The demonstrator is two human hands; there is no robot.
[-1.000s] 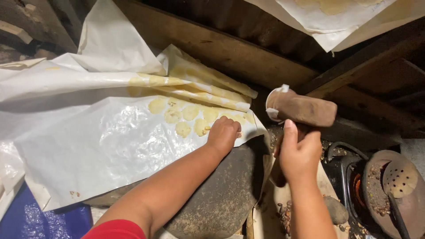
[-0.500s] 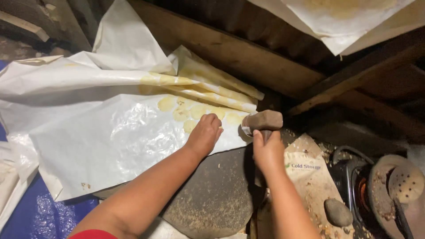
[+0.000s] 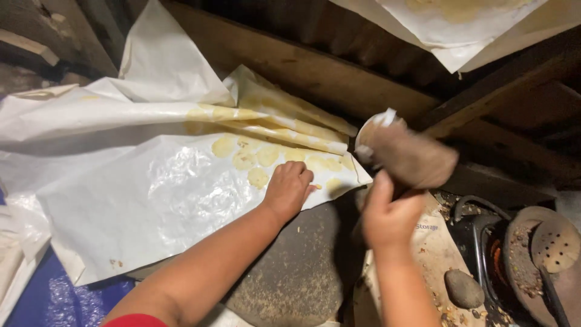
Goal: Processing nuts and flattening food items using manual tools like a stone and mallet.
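1. I see the big white sheet spread across the left and middle, its far part folded over and crumpled. It sits where it did a second ago, and the row of pale yellow rounds on it looks undisturbed.
2. The flat grey stone slab lies near me under the sheet's right corner, bare and speckled.
3. What has changed: the brown mallet is now up and blurred, higher and further right than half a second ago, a white scrap clinging to its far end. I judge that a swing over the sheet's right edge.
4. My left hand has stayed put, loosely closed, knuckles pressing the sheet down beside the rounds.
5. My right hand is wrapped tight around the mallet's handle.
6. Edges and room: dark wooden beams run close along the far side, and a black stove with a perforated ladle crowds the right. Open room lies left, over the sheet.
7. A small round stone rests near right.
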